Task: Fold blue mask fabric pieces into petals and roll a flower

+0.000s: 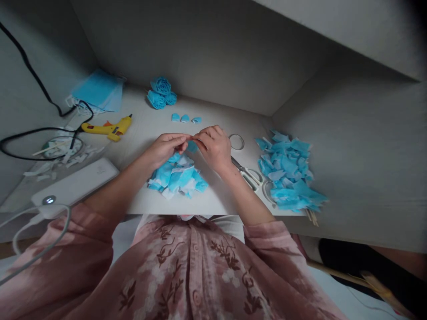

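Observation:
My left hand (pixel 169 149) and my right hand (pixel 212 144) meet fingertip to fingertip above the desk, both pinched closed. Just below the fingertips shows a small blue piece (pixel 192 146); whether either hand grips it is hard to tell. Under and left of the hands lies a loose pile of blue and white cut pieces (pixel 180 178). Beyond them, three small blue pieces (pixel 185 118) sit in a row. Farther back stand three rolled blue flowers (pixel 160 93). Right of my right hand are a tape roll (pixel 236 142) and scissors (pixel 248 174) with white handles.
At the right is a big heap of blue pieces (pixel 287 169) with sticks under it. On the left are a yellow glue gun (pixel 108 128) with a black cord, blue masks (pixel 98 91), white scraps (pixel 66 151) and a white power bank (pixel 76 186) with a cable.

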The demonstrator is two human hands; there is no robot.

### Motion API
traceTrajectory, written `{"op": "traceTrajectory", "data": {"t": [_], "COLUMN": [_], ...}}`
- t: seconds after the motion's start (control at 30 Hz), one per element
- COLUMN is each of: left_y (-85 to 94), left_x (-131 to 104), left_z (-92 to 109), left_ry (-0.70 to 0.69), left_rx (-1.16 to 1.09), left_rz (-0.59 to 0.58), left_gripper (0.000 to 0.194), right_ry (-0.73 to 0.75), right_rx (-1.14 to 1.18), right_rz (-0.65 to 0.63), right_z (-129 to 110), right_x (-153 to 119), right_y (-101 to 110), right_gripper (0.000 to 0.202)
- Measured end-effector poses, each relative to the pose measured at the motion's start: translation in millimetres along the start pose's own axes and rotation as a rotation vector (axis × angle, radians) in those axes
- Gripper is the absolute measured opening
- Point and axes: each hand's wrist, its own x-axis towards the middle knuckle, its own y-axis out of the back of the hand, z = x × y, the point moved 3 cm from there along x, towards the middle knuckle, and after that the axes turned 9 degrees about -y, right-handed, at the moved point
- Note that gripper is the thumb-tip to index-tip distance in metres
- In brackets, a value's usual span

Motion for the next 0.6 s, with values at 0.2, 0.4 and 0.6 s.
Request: {"op": "traceTrajectory", "data": {"t": [0.2, 0.4, 0.6], "left_y": [4.0, 14.2, 8.8], "left_x": [1.3, 5.7, 2.9], "left_z": [1.1, 9.3, 4.4], "left_ry": [0.010, -0.081, -0.047], "left_rx": [0.005, 0.043, 0.095], "left_rz": [0.019, 0.127, 0.099], "left_gripper": [0.017, 0.020, 0.022], "right_ry": [-0.043, -0.326, -0.643], "right_rx": [0.077, 0.809, 1.216], "right_rz": [-0.059, -0.163, -0.236], "right_z": [1.2, 18.9, 23.4], "right_x": [-0.9, -2.4, -6.4], "right_y": [-0.3, -2.2, -5.3], "right_gripper": [0.030, 0.025, 0.038]}}
